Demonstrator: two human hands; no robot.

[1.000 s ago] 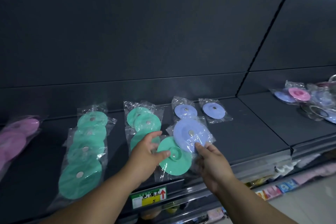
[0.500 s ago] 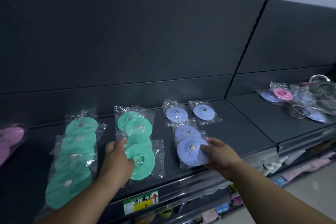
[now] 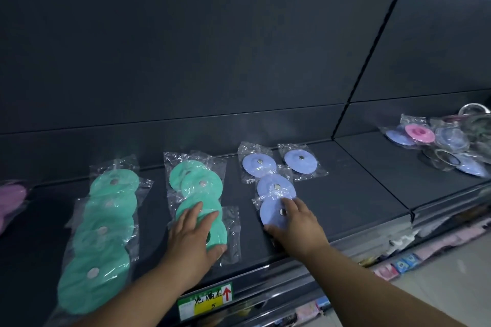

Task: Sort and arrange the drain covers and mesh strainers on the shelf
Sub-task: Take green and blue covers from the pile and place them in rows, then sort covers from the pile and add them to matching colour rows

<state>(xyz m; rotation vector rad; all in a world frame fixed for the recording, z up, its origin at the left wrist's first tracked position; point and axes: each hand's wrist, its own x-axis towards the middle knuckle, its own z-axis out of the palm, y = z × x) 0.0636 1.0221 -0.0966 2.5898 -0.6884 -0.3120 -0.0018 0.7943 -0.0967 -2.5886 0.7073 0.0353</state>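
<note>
Four blue drain covers [image 3: 300, 164] near the middle of the shelf [image 3: 358, 194]. Four green drain covers [image 3: 186, 175] in the column beside them; perhaps five more in the left column [image 3: 101, 287], overlapped and hard to separate. One pink cover [image 3: 419, 133] toward the right end. One price label [image 3: 204, 300] on the front edge.

Fig. — person's limbs, head-cam view. L hand [image 3: 194, 236] & R hand [image 3: 299, 225]: bare, broad palms, shortish fingers. L forearm [image 3: 138, 297] & R forearm [image 3: 372, 289]: bare from wrist to frame edge, i.e. skin only on every visible part. Nail detail too blurred to tell.
</note>
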